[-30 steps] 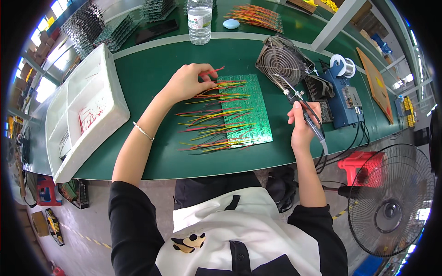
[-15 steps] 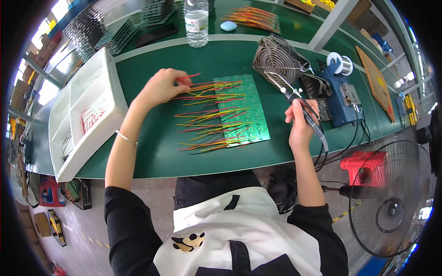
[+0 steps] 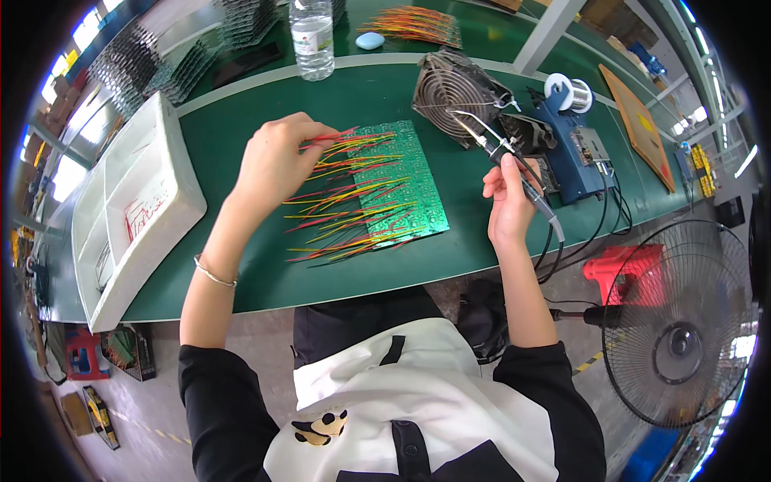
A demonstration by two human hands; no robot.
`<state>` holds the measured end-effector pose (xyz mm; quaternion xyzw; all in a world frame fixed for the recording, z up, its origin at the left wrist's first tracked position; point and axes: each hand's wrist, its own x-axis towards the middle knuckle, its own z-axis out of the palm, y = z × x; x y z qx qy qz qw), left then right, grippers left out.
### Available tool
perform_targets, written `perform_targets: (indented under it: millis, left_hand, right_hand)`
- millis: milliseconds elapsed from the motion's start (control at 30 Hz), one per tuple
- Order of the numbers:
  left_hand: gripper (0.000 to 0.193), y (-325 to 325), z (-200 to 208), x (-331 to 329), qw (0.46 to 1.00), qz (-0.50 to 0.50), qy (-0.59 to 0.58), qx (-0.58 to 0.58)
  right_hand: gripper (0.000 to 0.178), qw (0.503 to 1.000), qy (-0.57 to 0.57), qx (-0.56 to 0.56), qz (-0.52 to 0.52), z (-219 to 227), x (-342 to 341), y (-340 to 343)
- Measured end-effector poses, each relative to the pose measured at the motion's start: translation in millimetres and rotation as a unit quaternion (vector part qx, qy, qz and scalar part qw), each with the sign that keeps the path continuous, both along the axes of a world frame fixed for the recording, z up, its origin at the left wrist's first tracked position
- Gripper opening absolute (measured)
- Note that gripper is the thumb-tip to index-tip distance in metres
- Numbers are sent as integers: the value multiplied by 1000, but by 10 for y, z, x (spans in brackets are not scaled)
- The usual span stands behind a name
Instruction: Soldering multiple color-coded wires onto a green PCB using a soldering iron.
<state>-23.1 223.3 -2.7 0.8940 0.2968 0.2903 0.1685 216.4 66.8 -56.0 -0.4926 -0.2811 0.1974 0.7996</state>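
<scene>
L hand (image 3: 281, 157) is pinching a red wire (image 3: 347, 132) btwn thumb & fingers. Green PCB (image 3: 411, 189) is lying R of L hand, w/ red/yellow wires (image 3: 345, 194) extending L from it. R hand (image 3: 511, 201) is grasping the soldering iron (image 3: 537, 198), tip pointing fwd-L. Compartmented white tray (image 3: 181, 173) is sitting L of L hand; round-grille fan (image 3: 442, 92) is standing fwd-L of R hand.

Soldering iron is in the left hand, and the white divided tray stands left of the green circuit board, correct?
Not the left hand: the head view shows the soldering iron in the right hand. The white divided tray is left of the green circuit board.
</scene>
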Motion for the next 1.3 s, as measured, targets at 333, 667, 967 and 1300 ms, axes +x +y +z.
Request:
perform_targets:
  millis: [333,667,967,1300]
  left_hand:
    - [8,-91,-194,203,996,-6,-86,-32]
    - [8,-133,-353,164,994,-20,-100,-44]
    - [7,-177,-271,132,996,-12,-85,-35]
    - [10,-181,-403,131,998,-4,-27,-64]
  right_hand:
    - [17,991,-57,-15,-124,-34,399,-909]
    - [19,962,-114,-154,-194,-72,575,-1159]
    - [19,953,-116,-196,-202,20,513,-1205]
    - [17,953,-201,-121,-191,108,96,-826]
